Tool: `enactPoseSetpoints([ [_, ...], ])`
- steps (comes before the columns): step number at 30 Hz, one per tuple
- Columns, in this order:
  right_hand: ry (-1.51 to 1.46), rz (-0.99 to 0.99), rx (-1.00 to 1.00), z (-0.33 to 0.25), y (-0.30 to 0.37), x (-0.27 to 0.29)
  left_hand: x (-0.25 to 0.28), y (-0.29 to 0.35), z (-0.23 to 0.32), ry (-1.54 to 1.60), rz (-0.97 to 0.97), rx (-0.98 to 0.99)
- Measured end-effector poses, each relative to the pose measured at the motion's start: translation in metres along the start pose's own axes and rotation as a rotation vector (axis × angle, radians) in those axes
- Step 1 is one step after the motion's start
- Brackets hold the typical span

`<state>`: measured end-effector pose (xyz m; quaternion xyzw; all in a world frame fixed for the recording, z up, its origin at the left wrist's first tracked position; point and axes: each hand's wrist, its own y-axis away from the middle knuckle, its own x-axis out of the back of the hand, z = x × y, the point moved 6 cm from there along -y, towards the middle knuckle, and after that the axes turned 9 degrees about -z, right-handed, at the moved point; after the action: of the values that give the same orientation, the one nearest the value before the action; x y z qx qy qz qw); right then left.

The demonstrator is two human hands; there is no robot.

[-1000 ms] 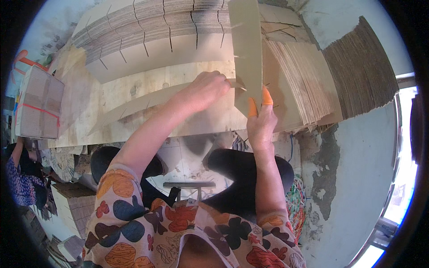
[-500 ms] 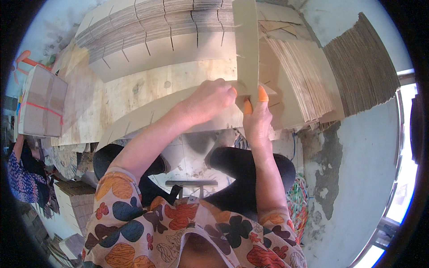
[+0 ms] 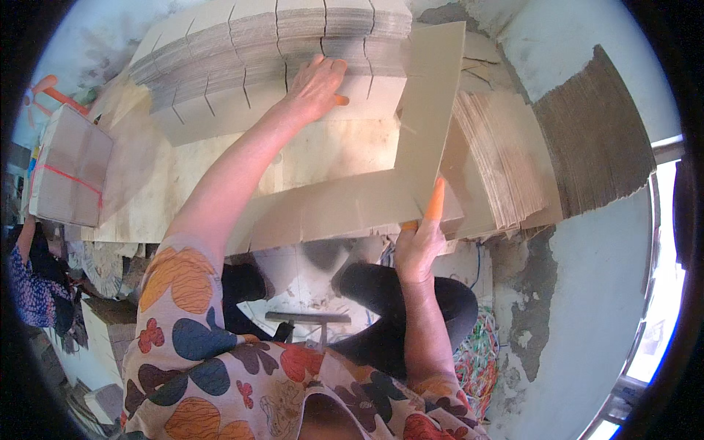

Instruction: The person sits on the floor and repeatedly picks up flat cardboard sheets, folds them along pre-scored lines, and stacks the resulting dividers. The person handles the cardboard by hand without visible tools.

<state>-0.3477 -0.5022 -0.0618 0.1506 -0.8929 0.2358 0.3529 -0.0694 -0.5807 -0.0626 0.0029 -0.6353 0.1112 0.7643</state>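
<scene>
My right hand [image 3: 419, 249], with orange covers on its thumb and a finger, grips two cardboard strips near where they meet. One strip [image 3: 434, 95] points away from me; the other slotted strip [image 3: 323, 209] runs left along the table's near edge. They cross at the right hand, but the joint itself is partly hidden by the fingers. My left hand [image 3: 319, 89] lies on the long stack of slotted cardboard strips [image 3: 249, 55]. Its fingers stretch over the front strips, and its orange-covered thumb is apart from them.
More stacked cardboard [image 3: 506, 158] stands on the right, beside a darker cardboard stack [image 3: 595, 132] by the wall. A tied carton [image 3: 73, 169] sits at the left, near another person's arm [image 3: 26, 242]. Below the wooden table [image 3: 147, 191] is a small stool [image 3: 308, 317].
My left hand has left the crossing and moved away from me onto the stack. The right hand still grips the crossed strips, which have tilted, the far strip leaning right.
</scene>
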Motion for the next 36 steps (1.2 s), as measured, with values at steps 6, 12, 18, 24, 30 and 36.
enactPoseSetpoints([
  [6, -0.003, 0.019, 0.041, 0.004, -0.003, -0.01, -0.024, -0.028, -0.005, -0.093, 0.09, -0.044],
  [12, 0.062, 0.037, 0.077, 0.0, -0.006, -0.014, -0.023, -0.029, -0.009, -0.04, 0.06, -0.07],
  [18, 0.083, 0.056, 0.119, -0.007, -0.005, -0.012, -0.01, -0.003, 0.004, -0.031, 0.098, -0.213],
  [24, 0.056, -0.002, 0.127, -0.006, -0.007, -0.012, -0.018, 0.012, 0.014, 0.028, 0.074, -0.296],
  [30, 0.016, -0.023, 0.102, -0.004, -0.007, -0.012, -0.015, 0.029, 0.034, 0.018, 0.148, -0.38],
  [36, 0.026, -0.05, 0.049, 0.0, -0.006, -0.014, 0.002, 0.044, 0.051, 0.082, 0.24, -0.455],
])
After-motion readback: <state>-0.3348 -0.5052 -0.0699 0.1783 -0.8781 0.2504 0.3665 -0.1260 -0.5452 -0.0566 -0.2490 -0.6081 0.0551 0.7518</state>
